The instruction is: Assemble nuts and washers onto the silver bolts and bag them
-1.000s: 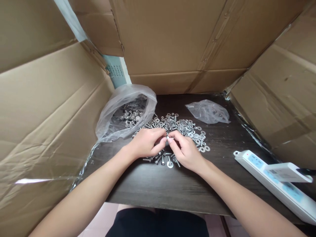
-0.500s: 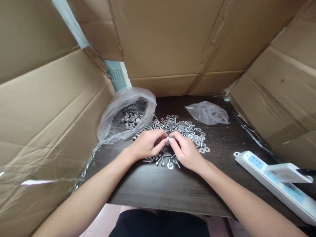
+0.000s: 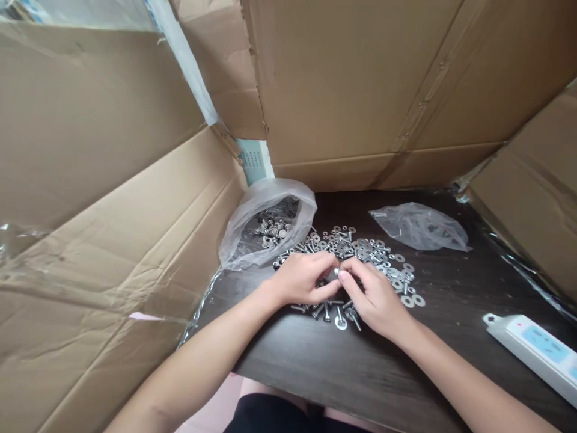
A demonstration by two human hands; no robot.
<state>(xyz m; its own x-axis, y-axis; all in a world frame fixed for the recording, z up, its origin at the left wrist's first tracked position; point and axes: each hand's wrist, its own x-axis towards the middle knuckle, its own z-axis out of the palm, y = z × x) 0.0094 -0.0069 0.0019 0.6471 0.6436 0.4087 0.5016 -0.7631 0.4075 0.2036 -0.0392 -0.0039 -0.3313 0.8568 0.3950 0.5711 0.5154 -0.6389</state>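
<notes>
At the far left, the open plastic bag [image 3: 282, 187] holds a jumble of metal fasteners [image 3: 273, 231], some apparently already put together. Next, the left hand [image 3: 306, 278] curls its fingertips up to a small metal piece [image 3: 336, 272]; whether its grip presses on it, I can't tell. The right hand [image 3: 374, 297] pinches that piece above the tabletop [image 3: 288, 361], so this one looks unfinished. Around them spread loose bolts and washers [image 3: 360, 248], seemingly plenty left. Farther right sits a crumpled clear bag [image 3: 421, 225], its contents too hazy to make out.
</notes>
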